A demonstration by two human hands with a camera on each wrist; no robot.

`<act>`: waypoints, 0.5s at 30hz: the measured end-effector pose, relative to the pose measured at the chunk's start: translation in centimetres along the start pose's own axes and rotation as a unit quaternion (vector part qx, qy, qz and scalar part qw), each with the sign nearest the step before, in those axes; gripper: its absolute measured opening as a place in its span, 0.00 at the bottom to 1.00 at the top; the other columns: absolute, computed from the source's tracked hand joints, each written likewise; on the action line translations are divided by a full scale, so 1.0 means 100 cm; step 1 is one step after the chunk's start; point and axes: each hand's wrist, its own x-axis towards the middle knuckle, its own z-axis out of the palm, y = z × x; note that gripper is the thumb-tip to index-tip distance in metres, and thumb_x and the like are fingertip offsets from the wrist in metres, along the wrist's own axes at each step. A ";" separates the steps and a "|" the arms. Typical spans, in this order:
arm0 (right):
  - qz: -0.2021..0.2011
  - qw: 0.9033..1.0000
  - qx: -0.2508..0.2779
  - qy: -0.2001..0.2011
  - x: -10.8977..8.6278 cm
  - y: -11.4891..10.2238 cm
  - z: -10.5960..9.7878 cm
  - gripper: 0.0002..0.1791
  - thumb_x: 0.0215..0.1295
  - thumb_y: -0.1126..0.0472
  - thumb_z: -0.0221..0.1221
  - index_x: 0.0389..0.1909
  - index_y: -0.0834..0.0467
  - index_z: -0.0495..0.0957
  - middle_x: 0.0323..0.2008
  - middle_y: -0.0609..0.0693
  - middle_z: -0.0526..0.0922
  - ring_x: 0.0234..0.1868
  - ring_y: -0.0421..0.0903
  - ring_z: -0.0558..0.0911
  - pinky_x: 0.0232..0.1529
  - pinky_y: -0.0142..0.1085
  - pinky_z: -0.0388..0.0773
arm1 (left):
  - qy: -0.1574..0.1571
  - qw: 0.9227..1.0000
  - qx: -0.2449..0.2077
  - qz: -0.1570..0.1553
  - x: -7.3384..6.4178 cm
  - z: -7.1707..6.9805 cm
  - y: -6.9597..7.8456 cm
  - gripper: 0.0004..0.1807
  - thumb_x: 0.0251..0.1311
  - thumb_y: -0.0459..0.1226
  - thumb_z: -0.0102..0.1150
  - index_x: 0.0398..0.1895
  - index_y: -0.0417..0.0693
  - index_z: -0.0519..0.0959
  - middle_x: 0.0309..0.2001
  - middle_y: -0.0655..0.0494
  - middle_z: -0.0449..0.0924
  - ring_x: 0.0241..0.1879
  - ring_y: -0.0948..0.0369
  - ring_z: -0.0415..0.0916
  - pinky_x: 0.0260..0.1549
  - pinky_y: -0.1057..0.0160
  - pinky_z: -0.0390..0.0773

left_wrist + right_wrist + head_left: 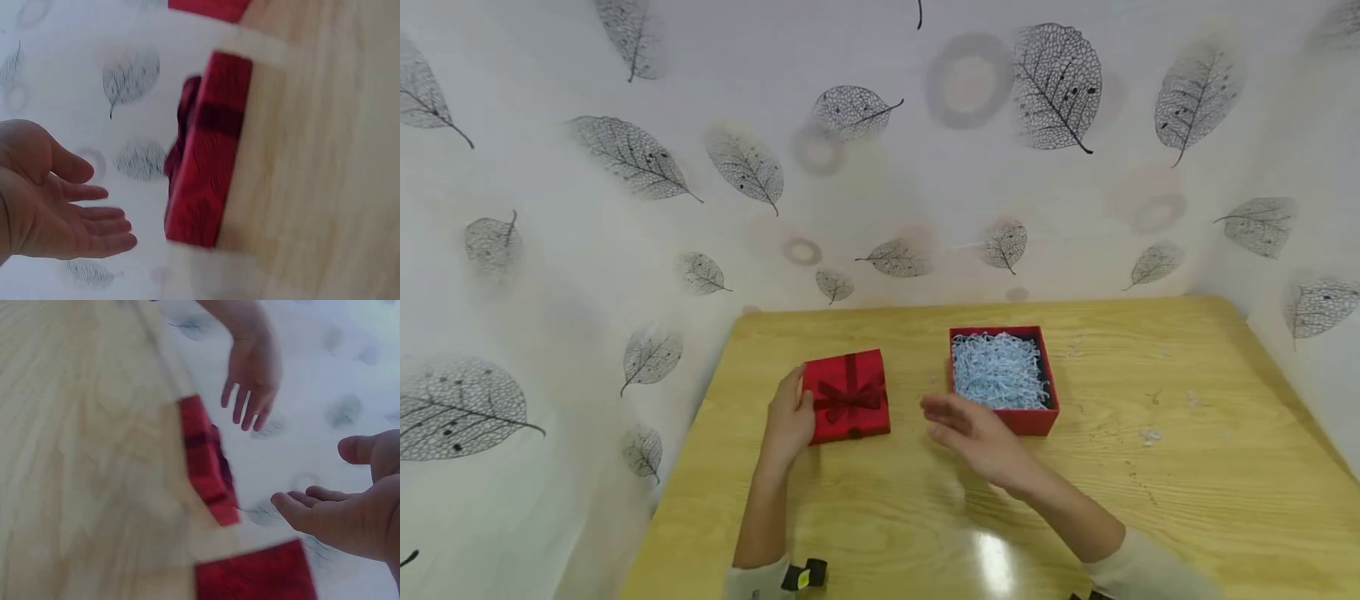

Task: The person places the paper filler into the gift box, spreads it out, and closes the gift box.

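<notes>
A red gift box lid (835,379) with a dark red ribbon and bow lies flat on the table, bow upward. At its left side is my left hand (790,421), fingers extended; the left wrist view shows a gap between this hand and the lid (209,162). My right hand (981,442) hovers in front of the open red box (1026,422), fingers loosely straight, palm turned toward the lid, holding nothing. Pale blue shredded paper (1000,371) fills the box. Both hands appear in the right wrist view, apart from the lid (205,456).
The wooden table (895,508) meets leaf-patterned white walls (910,183) at the back and sides. Small shreds of paper (1150,436) lie scattered to the right of the box. A dark strap (805,575) sits at the left sleeve.
</notes>
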 end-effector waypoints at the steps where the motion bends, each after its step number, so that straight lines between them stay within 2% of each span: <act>1: 0.012 1.000 -0.002 -0.014 0.006 0.003 0.009 0.30 0.81 0.58 0.58 0.75 0.69 0.66 0.71 0.67 0.73 0.72 0.66 0.73 0.70 0.48 0.75 | -0.002 1.000 -0.001 -0.018 -0.001 -0.005 -0.007 0.31 0.81 0.32 0.38 0.83 0.35 0.53 0.82 0.35 0.51 0.82 0.39 0.45 0.79 0.37 0.51; 4: 0.050 0.998 -0.012 -0.023 0.024 0.017 0.031 0.35 0.79 0.59 0.59 0.78 0.72 0.60 0.75 0.71 0.67 0.75 0.69 0.68 0.74 0.59 0.68 | -0.013 0.998 -0.003 -0.065 -0.006 -0.009 -0.022 0.33 0.81 0.33 0.36 0.84 0.31 0.46 0.83 0.31 0.46 0.82 0.36 0.41 0.79 0.35 0.48; 7: 0.091 0.996 -0.021 -0.017 0.039 0.030 0.044 0.38 0.77 0.59 0.60 0.78 0.73 0.58 0.75 0.73 0.65 0.76 0.69 0.67 0.75 0.60 0.64 | -0.020 0.996 -0.005 -0.084 -0.012 -0.003 -0.031 0.33 0.81 0.33 0.37 0.82 0.26 0.46 0.81 0.27 0.49 0.80 0.33 0.44 0.78 0.35 0.50; 10: 0.098 0.995 -0.019 -0.020 0.048 0.037 0.052 0.38 0.77 0.59 0.60 0.77 0.75 0.59 0.74 0.73 0.67 0.75 0.69 0.68 0.76 0.60 0.64 | -0.017 0.997 0.005 -0.070 -0.014 0.004 -0.034 0.31 0.79 0.30 0.41 0.79 0.22 0.53 0.77 0.24 0.58 0.77 0.32 0.55 0.76 0.36 0.59; 12: 0.079 0.996 -0.016 -0.033 0.054 0.040 0.055 0.36 0.77 0.61 0.59 0.77 0.75 0.60 0.72 0.72 0.70 0.73 0.68 0.70 0.74 0.60 0.66 | -0.006 0.999 0.014 -0.051 -0.013 0.007 -0.033 0.29 0.77 0.28 0.44 0.76 0.20 0.58 0.72 0.23 0.64 0.72 0.31 0.63 0.71 0.36 0.67; 15: 0.047 0.997 -0.025 -0.058 0.059 0.042 0.055 0.34 0.77 0.63 0.58 0.76 0.76 0.61 0.72 0.72 0.71 0.73 0.67 0.71 0.74 0.59 0.67 | 0.015 0.999 0.024 -0.035 -0.012 0.010 -0.031 0.28 0.74 0.26 0.48 0.74 0.21 0.63 0.68 0.23 0.70 0.67 0.33 0.70 0.65 0.38 0.75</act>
